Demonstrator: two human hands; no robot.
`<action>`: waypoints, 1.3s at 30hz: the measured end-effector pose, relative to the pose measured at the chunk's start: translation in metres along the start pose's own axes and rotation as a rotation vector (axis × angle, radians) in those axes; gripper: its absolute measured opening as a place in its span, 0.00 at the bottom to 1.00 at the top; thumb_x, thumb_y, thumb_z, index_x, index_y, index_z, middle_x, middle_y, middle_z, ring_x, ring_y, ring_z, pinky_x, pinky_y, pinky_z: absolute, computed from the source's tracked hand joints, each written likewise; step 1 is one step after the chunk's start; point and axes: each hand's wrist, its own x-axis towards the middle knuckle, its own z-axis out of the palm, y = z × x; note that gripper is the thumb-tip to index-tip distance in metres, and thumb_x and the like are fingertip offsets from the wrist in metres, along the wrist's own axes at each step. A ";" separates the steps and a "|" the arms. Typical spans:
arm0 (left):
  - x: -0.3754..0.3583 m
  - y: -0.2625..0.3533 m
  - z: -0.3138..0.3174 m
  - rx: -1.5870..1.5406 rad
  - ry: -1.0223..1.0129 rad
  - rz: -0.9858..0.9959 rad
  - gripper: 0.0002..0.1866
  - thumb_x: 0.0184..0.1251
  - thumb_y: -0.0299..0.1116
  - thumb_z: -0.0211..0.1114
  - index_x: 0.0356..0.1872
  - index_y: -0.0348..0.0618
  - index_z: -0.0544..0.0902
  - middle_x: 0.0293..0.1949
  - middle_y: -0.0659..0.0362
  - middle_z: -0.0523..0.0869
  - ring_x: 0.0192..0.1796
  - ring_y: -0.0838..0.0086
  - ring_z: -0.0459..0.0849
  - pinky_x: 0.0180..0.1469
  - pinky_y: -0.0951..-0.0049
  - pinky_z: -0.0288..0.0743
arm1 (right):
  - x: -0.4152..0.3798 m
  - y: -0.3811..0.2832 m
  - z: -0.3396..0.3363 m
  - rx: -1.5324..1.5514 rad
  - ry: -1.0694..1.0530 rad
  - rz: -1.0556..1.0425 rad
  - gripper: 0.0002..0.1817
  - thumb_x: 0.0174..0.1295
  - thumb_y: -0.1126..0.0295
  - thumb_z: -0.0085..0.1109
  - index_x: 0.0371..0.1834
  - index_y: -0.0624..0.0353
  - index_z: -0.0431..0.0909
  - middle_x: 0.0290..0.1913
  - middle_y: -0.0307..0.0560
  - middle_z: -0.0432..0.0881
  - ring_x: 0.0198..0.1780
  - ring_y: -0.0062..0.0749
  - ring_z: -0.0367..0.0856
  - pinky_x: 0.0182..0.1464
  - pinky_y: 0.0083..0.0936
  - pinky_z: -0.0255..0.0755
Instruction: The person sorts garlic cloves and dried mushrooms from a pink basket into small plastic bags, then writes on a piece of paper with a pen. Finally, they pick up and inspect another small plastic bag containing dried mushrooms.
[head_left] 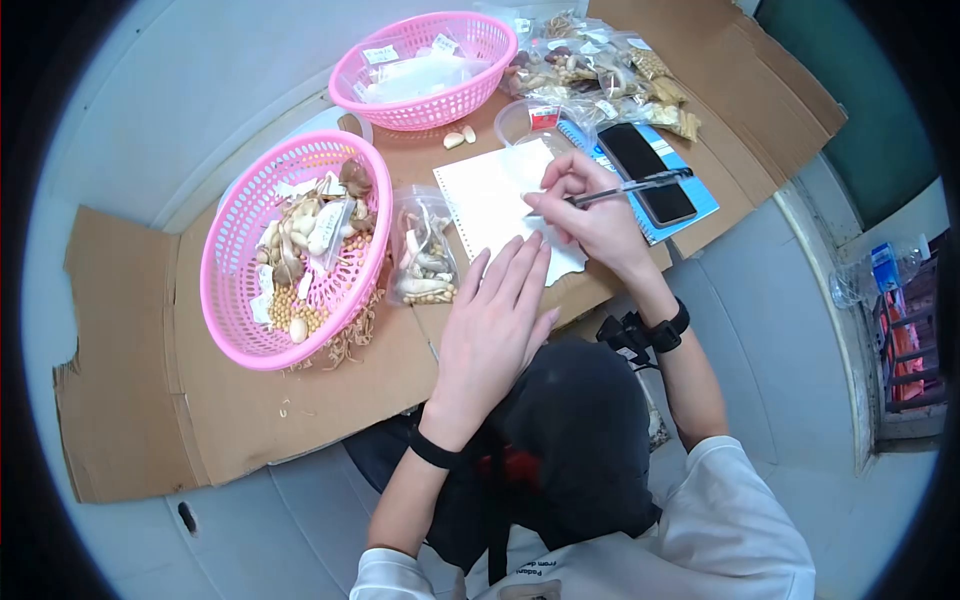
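My right hand is closed around a dark pen, its tip close to a white sheet of paper with holes along one edge. Flat on the lower part of that sheet rests my left hand, fingers stretched out and holding nothing. Just left of the paper lies a clear bag of pale and dark dried pieces. Beyond my right hand, a black phone sits on a blue notebook.
A pink basket at the left holds dried mushrooms, beans and small packets. Another pink basket behind has clear bags in it. Filled bags pile up at the back right on the cardboard. A plastic bottle is far right.
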 end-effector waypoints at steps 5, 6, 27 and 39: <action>0.003 0.003 -0.003 -0.009 -0.047 -0.036 0.38 0.72 0.40 0.71 0.79 0.37 0.70 0.77 0.51 0.74 0.80 0.58 0.71 0.83 0.53 0.61 | 0.001 0.014 -0.002 -0.083 -0.001 0.023 0.18 0.67 0.68 0.75 0.26 0.61 0.75 0.26 0.37 0.84 0.27 0.10 0.77 0.28 0.16 0.66; 0.004 0.003 -0.004 -0.009 -0.056 -0.038 0.38 0.72 0.40 0.71 0.79 0.37 0.70 0.77 0.51 0.74 0.80 0.58 0.71 0.83 0.53 0.61 | 0.000 0.015 -0.001 -0.077 -0.001 0.030 0.18 0.67 0.68 0.75 0.26 0.61 0.75 0.26 0.37 0.84 0.27 0.10 0.77 0.28 0.16 0.66; 0.003 0.001 -0.002 -0.046 -0.048 -0.056 0.39 0.68 0.39 0.73 0.77 0.37 0.71 0.77 0.52 0.75 0.79 0.59 0.71 0.83 0.53 0.61 | 0.002 0.017 0.006 -0.122 0.011 -0.034 0.18 0.67 0.71 0.72 0.24 0.63 0.72 0.23 0.39 0.83 0.28 0.16 0.82 0.30 0.19 0.71; 0.004 0.002 -0.003 -0.053 -0.051 -0.055 0.39 0.68 0.40 0.74 0.77 0.37 0.72 0.77 0.52 0.75 0.80 0.59 0.71 0.83 0.54 0.62 | 0.002 0.022 0.008 -0.135 0.104 -0.098 0.17 0.66 0.73 0.70 0.24 0.63 0.72 0.23 0.35 0.79 0.27 0.13 0.79 0.29 0.18 0.68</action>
